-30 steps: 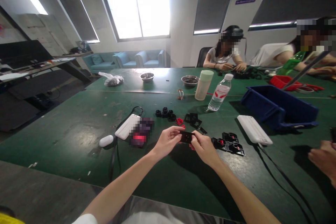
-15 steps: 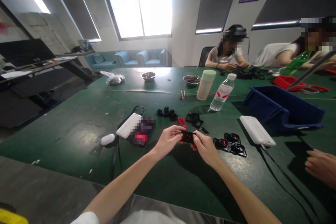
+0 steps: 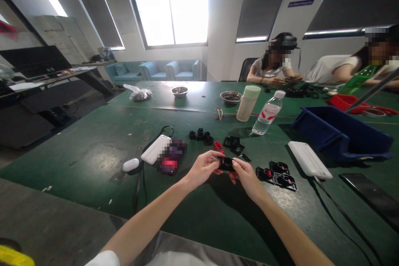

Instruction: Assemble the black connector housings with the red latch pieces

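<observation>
Turned since earlier, the black part [image 3: 226, 164] is pinched by nearly closed left fingers [image 3: 213, 166] and right fingers [image 3: 239, 164] above the table's [image 3: 77, 153] near edge, in-hand adjustment needing steadiness.

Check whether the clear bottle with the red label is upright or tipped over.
Upright: the bottle stands on its base on the green table, white cap on top.

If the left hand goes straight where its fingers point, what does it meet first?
Past the held black part, the left hand would probably meet the right hand; depth is unclear.
</observation>
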`<control>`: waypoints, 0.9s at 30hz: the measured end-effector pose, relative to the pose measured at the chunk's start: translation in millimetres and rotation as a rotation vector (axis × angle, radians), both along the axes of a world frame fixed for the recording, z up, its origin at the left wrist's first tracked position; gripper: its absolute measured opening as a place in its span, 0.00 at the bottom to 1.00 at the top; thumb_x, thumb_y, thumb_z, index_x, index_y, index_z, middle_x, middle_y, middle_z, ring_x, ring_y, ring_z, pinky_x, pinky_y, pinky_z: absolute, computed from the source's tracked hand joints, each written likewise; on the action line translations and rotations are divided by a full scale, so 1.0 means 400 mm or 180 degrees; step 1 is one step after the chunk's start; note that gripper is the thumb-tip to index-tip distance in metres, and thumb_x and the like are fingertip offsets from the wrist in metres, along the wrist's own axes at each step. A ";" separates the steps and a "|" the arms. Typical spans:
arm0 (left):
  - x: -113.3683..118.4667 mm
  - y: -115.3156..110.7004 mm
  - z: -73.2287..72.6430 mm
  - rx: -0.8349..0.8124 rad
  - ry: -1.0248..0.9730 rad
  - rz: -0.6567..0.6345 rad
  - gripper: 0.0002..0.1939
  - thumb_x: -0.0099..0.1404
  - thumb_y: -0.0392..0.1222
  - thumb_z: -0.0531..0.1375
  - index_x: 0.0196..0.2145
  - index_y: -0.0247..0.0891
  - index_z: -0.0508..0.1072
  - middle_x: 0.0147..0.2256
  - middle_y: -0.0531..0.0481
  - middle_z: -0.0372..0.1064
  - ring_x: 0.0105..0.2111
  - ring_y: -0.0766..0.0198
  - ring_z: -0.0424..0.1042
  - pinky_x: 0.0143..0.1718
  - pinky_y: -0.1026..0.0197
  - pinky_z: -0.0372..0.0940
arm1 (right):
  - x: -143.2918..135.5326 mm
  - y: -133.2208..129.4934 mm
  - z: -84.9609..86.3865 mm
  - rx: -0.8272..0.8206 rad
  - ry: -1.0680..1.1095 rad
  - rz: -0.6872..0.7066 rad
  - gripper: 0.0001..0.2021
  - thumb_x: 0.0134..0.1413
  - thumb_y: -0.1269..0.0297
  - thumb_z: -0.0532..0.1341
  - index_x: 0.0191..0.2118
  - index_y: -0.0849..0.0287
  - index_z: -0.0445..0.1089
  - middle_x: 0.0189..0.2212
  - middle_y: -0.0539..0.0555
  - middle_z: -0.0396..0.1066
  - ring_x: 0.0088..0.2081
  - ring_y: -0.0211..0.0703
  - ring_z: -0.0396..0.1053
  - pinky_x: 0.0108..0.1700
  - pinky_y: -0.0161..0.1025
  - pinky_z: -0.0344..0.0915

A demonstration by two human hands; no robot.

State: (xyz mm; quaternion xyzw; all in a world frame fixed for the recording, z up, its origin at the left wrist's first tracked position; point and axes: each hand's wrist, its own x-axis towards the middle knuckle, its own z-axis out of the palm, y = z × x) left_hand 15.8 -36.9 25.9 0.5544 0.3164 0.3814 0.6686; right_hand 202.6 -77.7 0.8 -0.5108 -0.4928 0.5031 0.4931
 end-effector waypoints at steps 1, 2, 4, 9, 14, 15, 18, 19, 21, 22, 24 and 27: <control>0.000 0.001 -0.003 0.0041 -0.0006 -0.0004 0.18 0.64 0.44 0.67 0.49 0.33 0.77 0.35 0.48 0.75 0.32 0.64 0.77 0.35 0.63 0.72 | 0.000 0.000 -0.002 -0.0011 0.0030 0.0010 0.24 0.58 0.37 0.62 0.31 0.55 0.66 0.20 0.46 0.65 0.20 0.39 0.62 0.22 0.36 0.60; 0.001 0.003 -0.006 0.0072 -0.0009 -0.0014 0.17 0.64 0.44 0.67 0.49 0.33 0.77 0.35 0.48 0.76 0.32 0.64 0.77 0.35 0.63 0.73 | 0.000 0.000 -0.004 -0.0018 0.0049 0.0019 0.24 0.58 0.38 0.63 0.31 0.56 0.66 0.20 0.46 0.65 0.20 0.38 0.61 0.22 0.36 0.59; 0.003 0.005 -0.011 0.0093 -0.0005 -0.0022 0.17 0.64 0.44 0.67 0.49 0.33 0.78 0.35 0.48 0.76 0.32 0.64 0.78 0.35 0.62 0.73 | 0.000 0.001 -0.008 -0.0033 0.0051 0.0019 0.24 0.58 0.38 0.63 0.31 0.56 0.66 0.19 0.46 0.65 0.20 0.38 0.61 0.22 0.36 0.59; 0.006 0.005 -0.013 -0.0020 -0.0024 -0.0086 0.19 0.62 0.43 0.67 0.50 0.34 0.77 0.34 0.49 0.74 0.31 0.64 0.77 0.36 0.62 0.73 | -0.002 0.006 -0.011 -0.0024 0.0040 -0.0088 0.24 0.58 0.37 0.63 0.28 0.55 0.65 0.19 0.47 0.65 0.20 0.38 0.61 0.22 0.36 0.59; -0.002 -0.009 0.003 0.0378 0.0223 -0.0139 0.23 0.59 0.37 0.70 0.53 0.35 0.75 0.38 0.47 0.77 0.36 0.64 0.77 0.41 0.62 0.71 | -0.006 0.003 -0.008 -0.0003 0.0081 -0.0099 0.24 0.58 0.38 0.64 0.27 0.56 0.65 0.19 0.47 0.64 0.20 0.38 0.62 0.22 0.36 0.60; -0.003 -0.010 0.005 0.0459 0.0277 -0.0119 0.23 0.60 0.36 0.70 0.52 0.34 0.76 0.39 0.47 0.77 0.37 0.64 0.77 0.42 0.62 0.70 | -0.007 0.002 -0.008 0.0004 0.0075 -0.0085 0.25 0.58 0.38 0.64 0.27 0.56 0.65 0.19 0.47 0.64 0.20 0.38 0.62 0.22 0.35 0.60; -0.003 -0.010 0.005 0.0510 0.0288 -0.0061 0.22 0.59 0.35 0.70 0.51 0.34 0.76 0.41 0.45 0.79 0.39 0.62 0.77 0.43 0.62 0.70 | -0.008 0.001 -0.008 0.0029 0.0030 -0.0084 0.26 0.58 0.37 0.64 0.26 0.56 0.66 0.19 0.48 0.64 0.20 0.38 0.62 0.21 0.35 0.60; -0.002 -0.008 0.004 0.0488 0.0263 -0.0034 0.22 0.59 0.35 0.71 0.51 0.34 0.76 0.41 0.44 0.79 0.39 0.62 0.77 0.43 0.62 0.70 | -0.008 0.001 -0.007 0.0037 0.0017 -0.0098 0.26 0.58 0.36 0.64 0.26 0.56 0.66 0.19 0.48 0.65 0.20 0.38 0.62 0.21 0.35 0.60; 0.000 -0.004 0.001 0.0422 0.0192 0.0030 0.22 0.58 0.35 0.71 0.51 0.34 0.77 0.41 0.44 0.79 0.39 0.62 0.77 0.42 0.62 0.70 | -0.009 0.002 -0.003 0.0041 0.0031 -0.0124 0.27 0.57 0.35 0.64 0.26 0.57 0.67 0.19 0.49 0.65 0.20 0.38 0.62 0.21 0.35 0.60; 0.000 -0.001 0.000 0.0380 0.0150 0.0075 0.22 0.58 0.35 0.71 0.50 0.34 0.77 0.40 0.45 0.79 0.39 0.62 0.77 0.42 0.62 0.70 | -0.009 0.002 0.001 0.0033 0.0077 -0.0138 0.28 0.56 0.34 0.65 0.26 0.57 0.67 0.19 0.49 0.65 0.20 0.38 0.62 0.21 0.36 0.60; -0.001 0.005 0.002 0.0266 0.0064 0.0198 0.22 0.57 0.37 0.72 0.49 0.34 0.77 0.39 0.45 0.79 0.37 0.63 0.77 0.40 0.62 0.70 | -0.009 0.003 0.010 0.0015 0.0224 -0.0195 0.28 0.55 0.34 0.65 0.25 0.57 0.68 0.20 0.49 0.65 0.21 0.38 0.62 0.20 0.36 0.59; -0.009 0.016 0.015 0.0060 -0.0074 0.0506 0.24 0.56 0.40 0.72 0.49 0.34 0.76 0.35 0.48 0.77 0.33 0.64 0.75 0.37 0.63 0.70 | -0.004 0.004 0.021 0.0049 0.0310 -0.0324 0.28 0.56 0.34 0.64 0.29 0.58 0.74 0.21 0.50 0.64 0.21 0.39 0.62 0.20 0.36 0.59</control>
